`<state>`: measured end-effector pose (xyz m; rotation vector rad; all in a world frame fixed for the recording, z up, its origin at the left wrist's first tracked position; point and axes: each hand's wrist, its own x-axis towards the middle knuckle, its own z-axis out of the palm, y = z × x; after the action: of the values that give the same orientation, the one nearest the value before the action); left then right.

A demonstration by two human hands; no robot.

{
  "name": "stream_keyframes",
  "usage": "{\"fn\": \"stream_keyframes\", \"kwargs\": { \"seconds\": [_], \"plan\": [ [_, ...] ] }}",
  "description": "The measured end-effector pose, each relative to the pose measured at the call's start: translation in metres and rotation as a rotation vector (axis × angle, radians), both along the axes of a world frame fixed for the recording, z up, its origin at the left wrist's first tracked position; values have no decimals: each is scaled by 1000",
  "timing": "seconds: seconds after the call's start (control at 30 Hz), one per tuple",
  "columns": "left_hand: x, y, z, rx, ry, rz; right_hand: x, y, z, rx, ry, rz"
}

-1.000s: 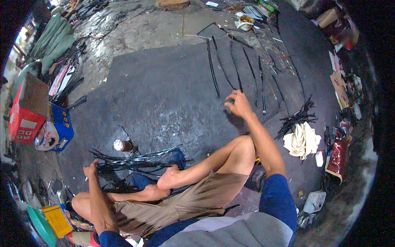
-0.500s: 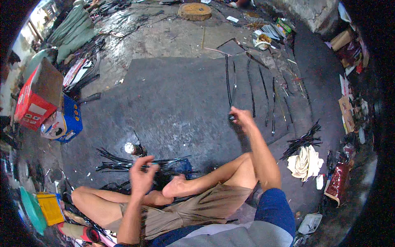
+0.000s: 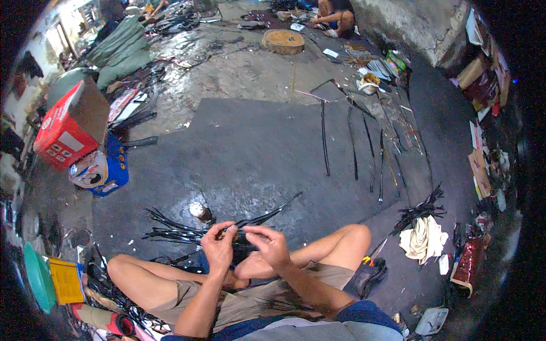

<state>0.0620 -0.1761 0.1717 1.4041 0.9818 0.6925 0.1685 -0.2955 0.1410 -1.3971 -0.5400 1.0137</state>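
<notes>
My left hand [image 3: 218,250] is raised above my crossed legs, thumb and forefinger pinched at the near end of a black strip [image 3: 278,207]. That thin, glossy strip runs up and to the right from the fingertips. Close beside it, my right hand [image 3: 271,248] has its fingers bent toward the left fingertips; anything small between them is too fine to make out. Under and left of the hands lies a bundle of black strips [image 3: 168,232] on the dark mat [image 3: 239,148]. A small container with a whitish top [image 3: 198,211] stands just behind the bundle.
Several black strips [image 3: 354,145] lie spaced out at the mat's far right. A second bundle [image 3: 420,209] and a cream cloth [image 3: 424,240] are to my right. Red [image 3: 71,128] and blue [image 3: 112,170] boxes stand left. Beyond are a round wooden block [image 3: 283,41] and a seated person [image 3: 336,17].
My right hand has come back from the strips at the far right to meet my left hand over my lap. A black strip now extends from the fingertips. The view has tilted up slightly.
</notes>
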Motion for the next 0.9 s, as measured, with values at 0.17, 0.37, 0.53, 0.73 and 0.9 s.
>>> {"fn": "stream_keyframes", "kwargs": {
  "seconds": [0.17,0.37,0.53,0.73,0.9],
  "plan": [
    [-36,19,37,452,29,-146,-5,38,80,309,-946,58],
    [-51,16,55,12,-186,68,-7,54,78,333,-856,239],
    [-52,14,51,-79,-218,99,-11,50,78,339,-972,181],
    [-53,1,34,-499,-729,86,-24,51,101,353,-932,60],
    [-50,-1,44,-516,-741,90,-25,48,119,420,-1037,50]
  ]
}}
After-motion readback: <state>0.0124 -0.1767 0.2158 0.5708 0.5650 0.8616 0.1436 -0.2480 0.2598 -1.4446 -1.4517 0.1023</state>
